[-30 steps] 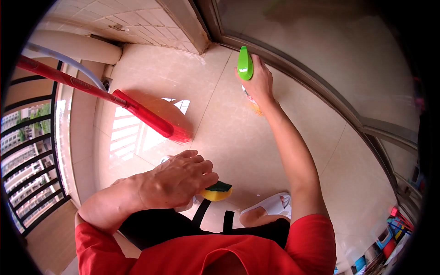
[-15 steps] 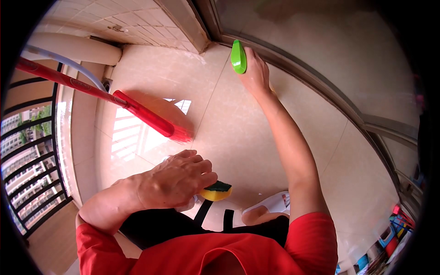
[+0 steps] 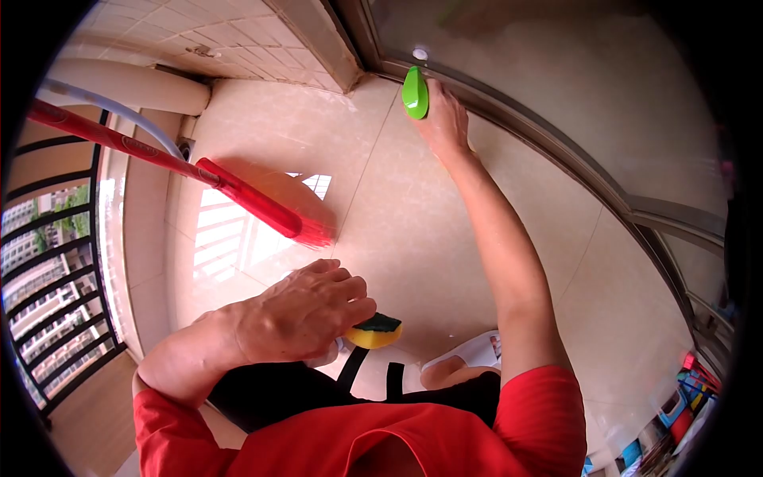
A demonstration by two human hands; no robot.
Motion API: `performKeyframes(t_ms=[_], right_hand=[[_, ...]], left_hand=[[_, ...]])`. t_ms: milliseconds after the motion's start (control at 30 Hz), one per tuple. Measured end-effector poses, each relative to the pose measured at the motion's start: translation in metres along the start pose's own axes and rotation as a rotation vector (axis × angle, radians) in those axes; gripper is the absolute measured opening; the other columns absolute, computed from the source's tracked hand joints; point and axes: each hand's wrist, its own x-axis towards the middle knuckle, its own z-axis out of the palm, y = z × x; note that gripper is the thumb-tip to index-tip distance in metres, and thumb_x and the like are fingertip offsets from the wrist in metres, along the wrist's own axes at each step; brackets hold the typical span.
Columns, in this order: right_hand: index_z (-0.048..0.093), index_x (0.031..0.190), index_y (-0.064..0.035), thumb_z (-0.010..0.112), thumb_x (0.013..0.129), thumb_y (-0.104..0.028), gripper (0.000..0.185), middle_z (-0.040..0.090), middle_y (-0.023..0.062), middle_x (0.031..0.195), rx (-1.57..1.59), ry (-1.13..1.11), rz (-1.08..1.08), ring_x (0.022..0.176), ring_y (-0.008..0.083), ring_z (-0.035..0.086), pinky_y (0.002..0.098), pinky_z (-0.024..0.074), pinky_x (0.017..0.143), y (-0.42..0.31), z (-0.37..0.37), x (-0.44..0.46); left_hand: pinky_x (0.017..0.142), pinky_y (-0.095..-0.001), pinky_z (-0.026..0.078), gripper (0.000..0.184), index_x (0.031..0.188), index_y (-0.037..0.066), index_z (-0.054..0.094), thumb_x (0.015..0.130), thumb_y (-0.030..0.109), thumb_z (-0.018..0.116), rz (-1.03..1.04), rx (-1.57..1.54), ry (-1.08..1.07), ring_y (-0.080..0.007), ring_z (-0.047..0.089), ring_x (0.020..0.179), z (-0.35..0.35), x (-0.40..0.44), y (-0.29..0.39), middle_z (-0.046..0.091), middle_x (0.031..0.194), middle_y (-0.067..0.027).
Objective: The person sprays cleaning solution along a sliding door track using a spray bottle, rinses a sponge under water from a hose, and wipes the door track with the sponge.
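My right hand [image 3: 447,119] is stretched far forward, wrapped round a spray bottle with a green spray head [image 3: 415,93]. Most of the bottle's body is hidden by the hand. Just beyond the nozzle, a white blob of foam [image 3: 420,54] shows on the glass door [image 3: 548,103] near its lower frame. Close to my body, my left hand [image 3: 306,310] is bent inward and grips a sponge [image 3: 376,332], yellow with a dark green scouring side. The sponge sticks out past the fingers, above my lap.
A red broom [image 3: 254,203] stands at the left, bristles on the tiled floor [image 3: 445,262]. Behind it are a pale hose [image 3: 119,103] and a black railing [image 3: 60,211]. The door's metal track [image 3: 548,155] curves along the right. Coloured items [image 3: 679,409] lie at lower right.
White foam has appeared on the glass door in front of the spray head. My right hand has shifted very slightly with the bottle. The left hand and sponge stay put.
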Motion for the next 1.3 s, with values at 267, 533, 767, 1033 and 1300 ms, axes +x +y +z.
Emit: performKeyframes(t_ms=[267, 533, 767, 1033, 1300], right_hand=[[0.052, 0.096, -0.005, 0.07, 0.076, -0.024, 0.032, 0.064, 0.0182, 0.093, -0.122, -0.099, -0.016, 0.088, 0.0379, 0.061, 0.0472, 0.0482, 0.074, 0.017, -0.02, -0.003], [0.051, 0.096, -0.0053, 0.07, 0.076, -0.022, 0.032, 0.064, 0.0167, 0.09, -0.209, -0.107, -0.078, 0.087, 0.0373, 0.061, 0.0471, 0.0484, 0.073, 0.046, -0.038, -0.009], [0.051, 0.095, -0.0056, 0.071, 0.074, -0.013, 0.031, 0.062, 0.0144, 0.09, -0.267, -0.11, -0.123, 0.093, 0.0345, 0.059, 0.0443, 0.0474, 0.079, 0.08, -0.068, -0.028], [0.052, 0.093, -0.004, 0.069, 0.074, -0.012, 0.026, 0.063, 0.0155, 0.093, -0.419, -0.161, -0.053, 0.092, 0.0336, 0.059, 0.0438, 0.0472, 0.082, 0.121, -0.103, -0.053], [0.052, 0.093, -0.0036, 0.068, 0.075, -0.012, 0.026, 0.063, 0.0153, 0.094, -0.458, -0.129, 0.053, 0.093, 0.0336, 0.059, 0.0445, 0.047, 0.082, 0.148, -0.143, -0.074]], left_hand=[[0.086, -0.0371, 0.039, 0.032, 0.094, 0.004, 0.055, 0.063, 0.005, 0.063, 0.014, 0.005, 0.038, -0.0257, 0.053, 0.09, 0.003, -0.002, 0.001, 0.053, 0.09, -0.0098], [0.087, -0.0372, 0.039, 0.028, 0.094, 0.004, 0.055, 0.067, 0.007, 0.065, 0.031, -0.002, 0.056, -0.0262, 0.053, 0.091, 0.005, 0.0, 0.001, 0.053, 0.091, -0.01], [0.087, -0.0368, 0.039, 0.029, 0.092, 0.004, 0.055, 0.066, 0.009, 0.064, 0.005, 0.0, 0.027, -0.0261, 0.053, 0.091, 0.0, 0.003, 0.008, 0.053, 0.091, -0.0101], [0.079, -0.0362, 0.04, 0.023, 0.084, 0.003, 0.054, 0.063, 0.012, 0.06, 0.058, 0.032, 0.079, -0.026, 0.053, 0.08, 0.002, 0.014, 0.008, 0.053, 0.083, -0.0096], [0.075, -0.038, 0.041, 0.023, 0.083, 0.003, 0.053, 0.072, 0.023, 0.056, 0.06, 0.044, 0.071, -0.0295, 0.051, 0.078, 0.005, 0.024, 0.007, 0.053, 0.082, -0.0115]])
